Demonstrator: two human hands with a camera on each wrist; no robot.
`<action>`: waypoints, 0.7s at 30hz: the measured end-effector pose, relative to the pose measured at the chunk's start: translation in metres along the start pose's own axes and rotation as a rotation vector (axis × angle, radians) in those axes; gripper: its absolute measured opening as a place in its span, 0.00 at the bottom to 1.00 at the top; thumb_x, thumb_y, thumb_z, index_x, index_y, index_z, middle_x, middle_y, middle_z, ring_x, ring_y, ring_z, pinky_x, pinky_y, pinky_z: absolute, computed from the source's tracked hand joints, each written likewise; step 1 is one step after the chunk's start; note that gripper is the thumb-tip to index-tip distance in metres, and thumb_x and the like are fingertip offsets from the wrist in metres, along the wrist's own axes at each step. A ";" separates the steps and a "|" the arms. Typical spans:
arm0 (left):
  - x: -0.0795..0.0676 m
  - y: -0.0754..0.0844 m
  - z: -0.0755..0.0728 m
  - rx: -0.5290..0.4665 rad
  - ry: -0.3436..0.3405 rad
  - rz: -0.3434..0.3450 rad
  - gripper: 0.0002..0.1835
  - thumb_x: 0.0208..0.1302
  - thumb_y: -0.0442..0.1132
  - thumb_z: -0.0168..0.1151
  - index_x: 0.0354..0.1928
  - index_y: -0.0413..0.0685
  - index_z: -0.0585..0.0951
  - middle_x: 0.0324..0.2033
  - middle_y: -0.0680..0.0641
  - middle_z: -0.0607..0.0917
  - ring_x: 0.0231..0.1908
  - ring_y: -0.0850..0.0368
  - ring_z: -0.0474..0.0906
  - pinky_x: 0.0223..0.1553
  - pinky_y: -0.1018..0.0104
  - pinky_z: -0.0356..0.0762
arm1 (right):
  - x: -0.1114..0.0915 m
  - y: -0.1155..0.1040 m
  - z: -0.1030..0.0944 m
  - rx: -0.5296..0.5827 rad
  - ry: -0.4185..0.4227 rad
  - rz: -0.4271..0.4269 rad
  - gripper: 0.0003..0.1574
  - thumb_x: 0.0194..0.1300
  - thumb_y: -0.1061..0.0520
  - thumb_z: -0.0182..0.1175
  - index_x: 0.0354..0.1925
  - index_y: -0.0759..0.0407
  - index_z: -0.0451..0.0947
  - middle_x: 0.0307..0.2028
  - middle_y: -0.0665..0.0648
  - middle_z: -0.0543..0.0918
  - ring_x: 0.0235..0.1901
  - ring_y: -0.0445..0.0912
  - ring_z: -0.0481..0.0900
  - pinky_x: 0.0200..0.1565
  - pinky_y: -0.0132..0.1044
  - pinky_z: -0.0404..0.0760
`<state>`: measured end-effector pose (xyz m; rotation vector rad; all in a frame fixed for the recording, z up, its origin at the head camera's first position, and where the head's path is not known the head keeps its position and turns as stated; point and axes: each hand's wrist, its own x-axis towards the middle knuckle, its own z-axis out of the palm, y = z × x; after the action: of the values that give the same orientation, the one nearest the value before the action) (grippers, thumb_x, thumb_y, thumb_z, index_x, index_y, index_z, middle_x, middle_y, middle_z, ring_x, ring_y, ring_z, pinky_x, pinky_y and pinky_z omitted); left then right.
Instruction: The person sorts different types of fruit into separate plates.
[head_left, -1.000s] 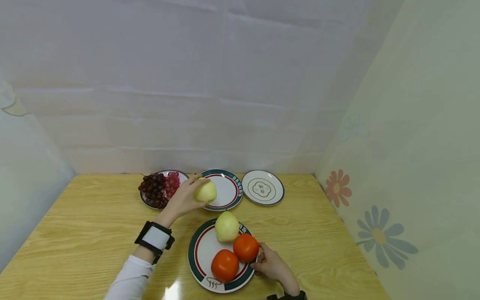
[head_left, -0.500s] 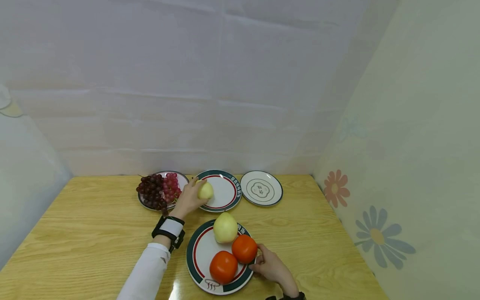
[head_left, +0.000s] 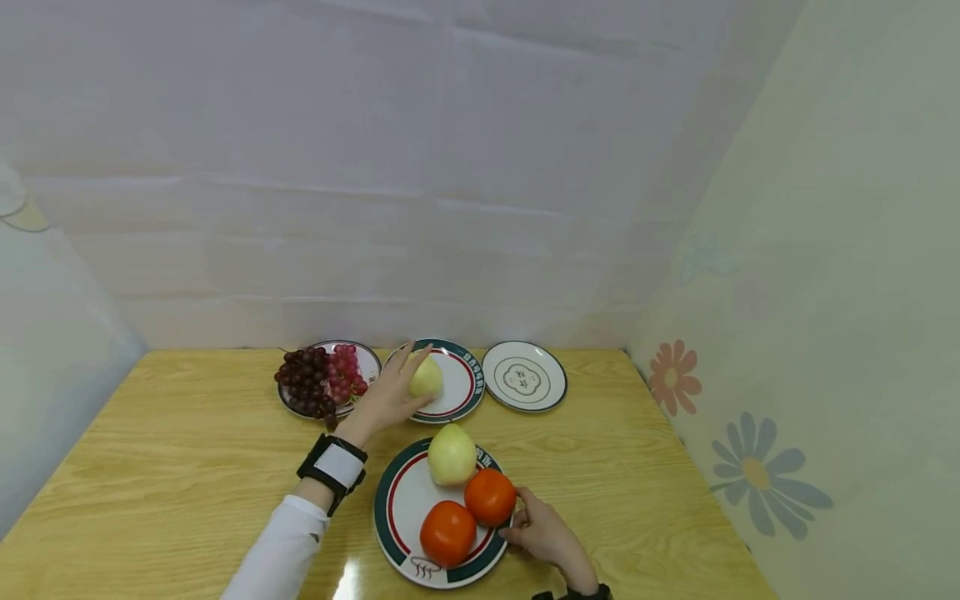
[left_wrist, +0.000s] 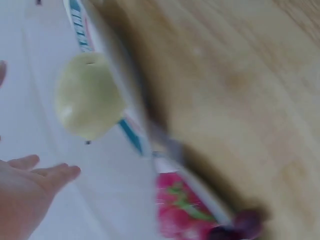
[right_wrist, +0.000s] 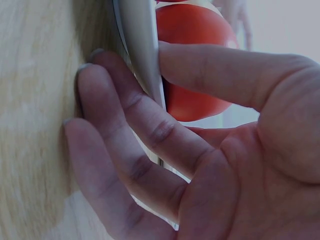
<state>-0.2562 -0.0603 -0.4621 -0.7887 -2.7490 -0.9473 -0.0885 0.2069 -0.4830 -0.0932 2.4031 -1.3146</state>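
Left hand (head_left: 392, 398) has let go of the pear (head_left: 428, 379), now on the far plate (head_left: 459, 385); fingers spread. Left wrist view: pear's long axis runs up-down, dark nub down. Rim lettering too small to read. Right hand (head_left: 546, 531) pinches the near plate (head_left: 407, 504) bearing 2 orange fruits (head_left: 448, 534). Grapes (head_left: 306, 382) sit left.

Your surface (head_left: 180, 475) is smooth, grained wood, glossy at seven o'clock. The plate (head_left: 410, 496) at six looks like glazed ceramic, its red fruits (head_left: 447, 534) glossy; the pears (head_left: 452, 456) look smoother than the creased, matt backdrop (head_left: 442, 208) at twelve.
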 end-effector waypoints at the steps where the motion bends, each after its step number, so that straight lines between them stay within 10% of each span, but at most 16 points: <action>1: -0.002 0.007 -0.002 -0.001 -0.025 0.044 0.42 0.56 0.49 0.66 0.70 0.53 0.57 0.69 0.37 0.54 0.66 0.38 0.53 0.58 0.37 0.64 | 0.000 0.000 0.000 0.000 0.002 -0.001 0.39 0.53 0.65 0.65 0.60 0.75 0.59 0.23 0.59 0.82 0.19 0.46 0.78 0.18 0.32 0.71; 6: -0.014 0.037 -0.005 0.016 -0.333 0.221 0.41 0.51 0.57 0.67 0.67 0.57 0.64 0.68 0.43 0.60 0.66 0.44 0.56 0.61 0.42 0.64 | 0.000 0.000 -0.001 -0.007 0.002 0.008 0.40 0.53 0.64 0.65 0.60 0.75 0.59 0.24 0.58 0.82 0.19 0.45 0.78 0.18 0.31 0.72; 11: -0.021 0.050 0.000 0.045 -0.578 0.235 0.40 0.46 0.51 0.73 0.64 0.59 0.68 0.67 0.42 0.62 0.64 0.45 0.59 0.62 0.44 0.63 | 0.000 0.001 -0.001 -0.004 -0.008 0.018 0.39 0.54 0.64 0.64 0.60 0.74 0.59 0.24 0.57 0.82 0.19 0.43 0.78 0.19 0.31 0.72; 21: -0.020 0.043 0.020 0.128 -0.486 0.268 0.40 0.38 0.47 0.77 0.59 0.60 0.71 0.55 0.50 0.73 0.49 0.56 0.72 0.53 0.57 0.75 | -0.001 0.000 -0.001 -0.011 -0.010 0.009 0.39 0.54 0.64 0.64 0.60 0.75 0.59 0.24 0.58 0.82 0.20 0.48 0.80 0.19 0.32 0.73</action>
<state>-0.2159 -0.0289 -0.4604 -1.4847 -2.9344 -0.5782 -0.0878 0.2079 -0.4822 -0.0913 2.4000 -1.2941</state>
